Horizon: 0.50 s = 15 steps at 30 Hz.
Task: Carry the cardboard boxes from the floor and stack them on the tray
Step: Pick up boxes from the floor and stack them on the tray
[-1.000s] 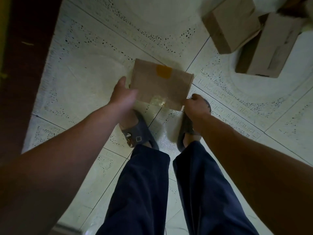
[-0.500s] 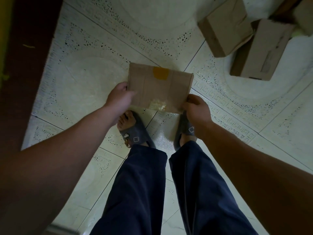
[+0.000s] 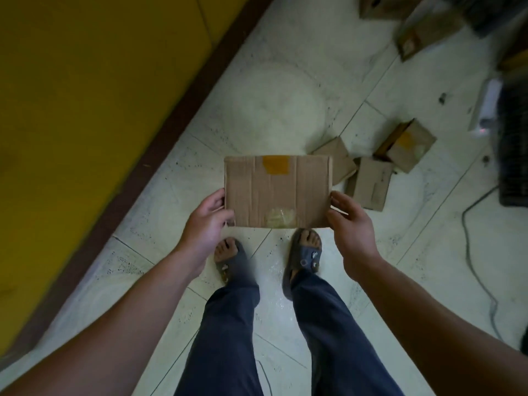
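**Flat box held off the floor in both hands**

In the head view, you held a flat brown cardboard box (image 3: pixel 277 192) with an orange tape patch level in front of you. It hung above your grey slippers (image 3: pixel 304 258) and the pale patterned floor tiles (image 3: pixel 271 104). Your left hand (image 3: pixel 205 224) gripped its left edge with curled fingers, and your right hand (image 3: pixel 353 227) clasped the right edge. Three small brown cardboard boxes (image 3: pixel 371 184) lay close together on the floor beyond it, to your right. A yellow panel (image 3: pixel 85 81) ran along your left.
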Each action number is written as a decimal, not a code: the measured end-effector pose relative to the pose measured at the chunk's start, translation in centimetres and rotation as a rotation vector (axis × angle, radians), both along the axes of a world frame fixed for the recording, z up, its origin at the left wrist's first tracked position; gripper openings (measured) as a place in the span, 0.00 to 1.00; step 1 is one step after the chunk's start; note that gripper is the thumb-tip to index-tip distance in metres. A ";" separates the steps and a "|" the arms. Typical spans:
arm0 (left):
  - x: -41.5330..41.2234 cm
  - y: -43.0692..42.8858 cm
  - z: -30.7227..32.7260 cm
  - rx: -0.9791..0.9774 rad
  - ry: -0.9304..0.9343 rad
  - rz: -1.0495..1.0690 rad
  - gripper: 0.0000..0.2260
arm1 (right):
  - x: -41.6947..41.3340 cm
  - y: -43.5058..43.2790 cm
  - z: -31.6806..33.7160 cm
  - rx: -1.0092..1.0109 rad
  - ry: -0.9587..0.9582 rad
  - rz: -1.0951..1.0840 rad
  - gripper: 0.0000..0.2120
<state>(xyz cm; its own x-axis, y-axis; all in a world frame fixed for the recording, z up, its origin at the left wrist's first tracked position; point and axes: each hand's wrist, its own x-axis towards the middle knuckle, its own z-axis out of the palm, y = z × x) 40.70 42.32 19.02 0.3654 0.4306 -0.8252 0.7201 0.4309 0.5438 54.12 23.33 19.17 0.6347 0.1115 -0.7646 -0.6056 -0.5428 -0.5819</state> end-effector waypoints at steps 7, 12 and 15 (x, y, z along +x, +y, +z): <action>-1.4 0.9 12.8 0.091 -0.109 0.037 0.22 | -0.6 1.2 13.1 0.059 -0.072 0.079 0.19; -3.1 1.9 20.0 0.131 -0.164 0.115 0.21 | -1.6 2.1 20.9 0.081 -0.130 0.141 0.19; -4.7 1.8 24.3 0.139 -0.203 0.170 0.21 | -2.5 2.3 25.4 0.107 -0.160 0.174 0.18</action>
